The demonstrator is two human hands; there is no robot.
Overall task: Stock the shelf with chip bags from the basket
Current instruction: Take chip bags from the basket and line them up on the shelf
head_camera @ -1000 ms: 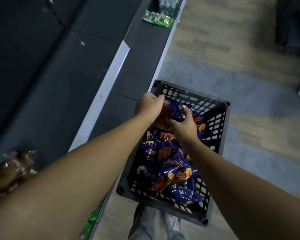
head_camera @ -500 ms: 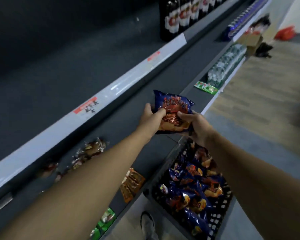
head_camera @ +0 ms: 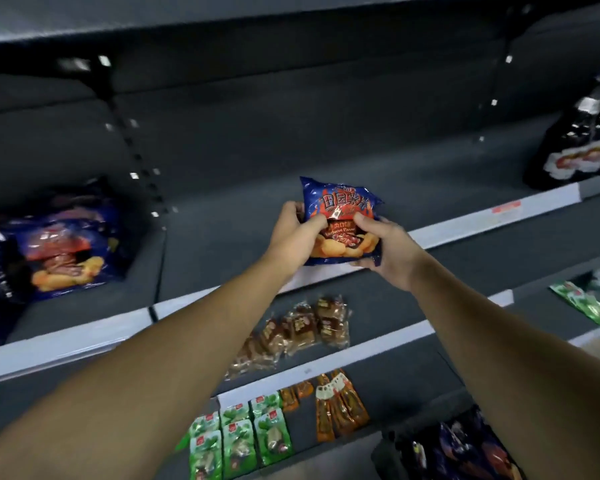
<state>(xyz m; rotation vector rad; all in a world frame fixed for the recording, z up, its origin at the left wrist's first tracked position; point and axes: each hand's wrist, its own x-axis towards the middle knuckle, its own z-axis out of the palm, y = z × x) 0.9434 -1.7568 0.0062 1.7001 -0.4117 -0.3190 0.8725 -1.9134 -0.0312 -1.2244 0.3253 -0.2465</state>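
- Nearest, low right corner: rim corner of a dark plastic basket [head_camera: 387, 455], heaped with glossy blue bags [head_camera: 465, 445]; all blurred.
- Low centre, bottom tier: flat green foil packets [head_camera: 239, 441] laid in rows, with narrow orange sachets [head_camera: 340, 407] just beside them.
- One tier up: small brown snacks [head_camera: 291, 334] in clear crinkly wrap, overlapping in a slanted row.
- From both lower corners: bare forearms stretched forward and up.
- Left hand [head_camera: 291, 237]: gripping the bag's left edge, thumb curled across the front, fingers hidden behind.
- Right hand [head_camera: 392, 251]: gripping the lower right corner, thumb pressed on the front, fingers curled underneath.
- Between the two hands: chip bag [head_camera: 340, 209], a puffy pillow of glossy blue foil with a crimped top seam, a red-orange flame print and pale golden chips pictured at the base.
- Held upright at the front lip of the dark matte shelf [head_camera: 222, 244], over its white price strip [head_camera: 482, 220]; touching the shelf or not, cannot tell.
- Left on that same shelf: stocked bags [head_camera: 66, 251] of matching blue foil, standing close together, heavily blurred.
- Far right: dark bottles [head_camera: 586, 143] with red-and-white labels, packed tight; more green packs [head_camera: 589, 303] one tier below.
- Farthest: flat dark back panel [head_camera: 291, 116] and a slotted metal upright [head_camera: 132, 147].
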